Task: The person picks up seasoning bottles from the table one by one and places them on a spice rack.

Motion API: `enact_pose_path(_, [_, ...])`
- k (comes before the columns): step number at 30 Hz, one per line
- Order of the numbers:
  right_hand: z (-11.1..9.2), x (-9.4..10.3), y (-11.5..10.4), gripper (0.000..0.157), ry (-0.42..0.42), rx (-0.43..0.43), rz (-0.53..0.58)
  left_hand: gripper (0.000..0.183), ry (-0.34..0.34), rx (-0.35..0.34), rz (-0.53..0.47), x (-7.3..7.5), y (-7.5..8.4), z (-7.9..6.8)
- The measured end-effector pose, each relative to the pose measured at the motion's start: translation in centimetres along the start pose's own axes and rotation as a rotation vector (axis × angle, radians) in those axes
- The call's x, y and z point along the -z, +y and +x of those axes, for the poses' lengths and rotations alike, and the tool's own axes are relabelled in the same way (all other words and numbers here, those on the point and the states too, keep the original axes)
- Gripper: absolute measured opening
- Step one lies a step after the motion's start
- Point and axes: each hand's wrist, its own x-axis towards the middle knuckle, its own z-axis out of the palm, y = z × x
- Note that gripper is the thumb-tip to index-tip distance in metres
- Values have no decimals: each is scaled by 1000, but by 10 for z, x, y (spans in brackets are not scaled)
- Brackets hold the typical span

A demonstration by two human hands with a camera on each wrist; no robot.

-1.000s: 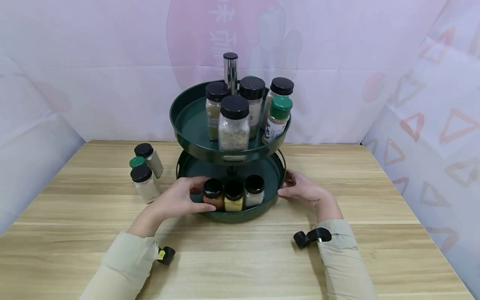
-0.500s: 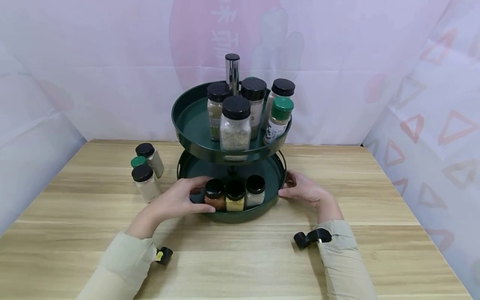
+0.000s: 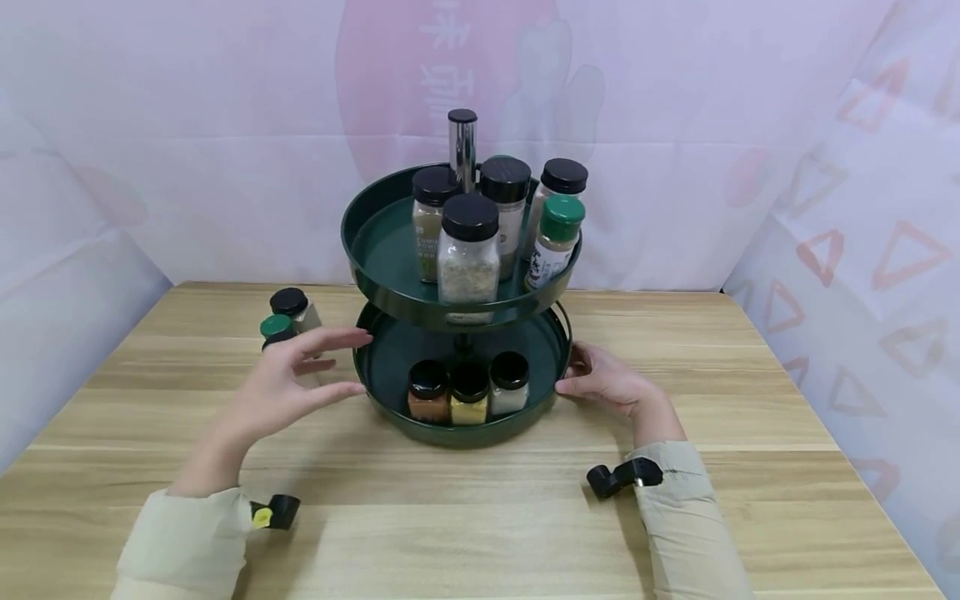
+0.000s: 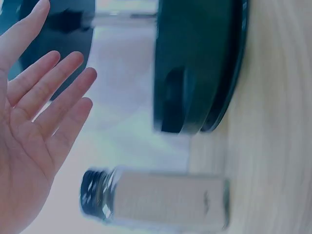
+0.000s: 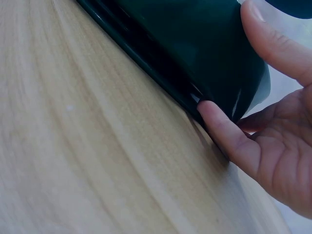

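Observation:
A dark green two-tier spice rack (image 3: 465,434) stands on the table around a chrome post. My right hand (image 3: 607,383) grips the lower tier's right side; in the right wrist view its fingertips (image 5: 209,109) meet the tray's edge. My left hand (image 3: 273,392) is spread beside the lower tier's left rim and holds nothing. Three small black-lidded jars sit at the tray's front: one with red-brown powder (image 3: 429,407), one yellow (image 3: 468,410), one pale (image 3: 509,397). Left of the rack, a black-lidded jar (image 4: 161,199) shows near the left hand.
On the upper tier (image 3: 375,283) stand several taller spice jars, among them a clear black-lidded jar (image 3: 468,262) and a green-lidded one (image 3: 557,242). Behind my left hand are a green-lidded bottle (image 3: 277,327) and another black-lidded jar (image 3: 291,300). A printed cloth (image 3: 645,167) hangs behind.
My left hand has left the red-brown jar and moved left, off the lower tray, now partly covering the jars on the table. My right hand has stayed at the rim.

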Motion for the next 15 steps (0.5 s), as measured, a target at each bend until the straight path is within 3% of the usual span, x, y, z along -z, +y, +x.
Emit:
enact_pose_path(8, [-1,1,-1,69,3,0,2,56,162,-29,-12,28,-3,-14])
enact_pose_path(15, [-1,1,0,68,7,-2,-9,48,291,49,-48,41,-10,-24])
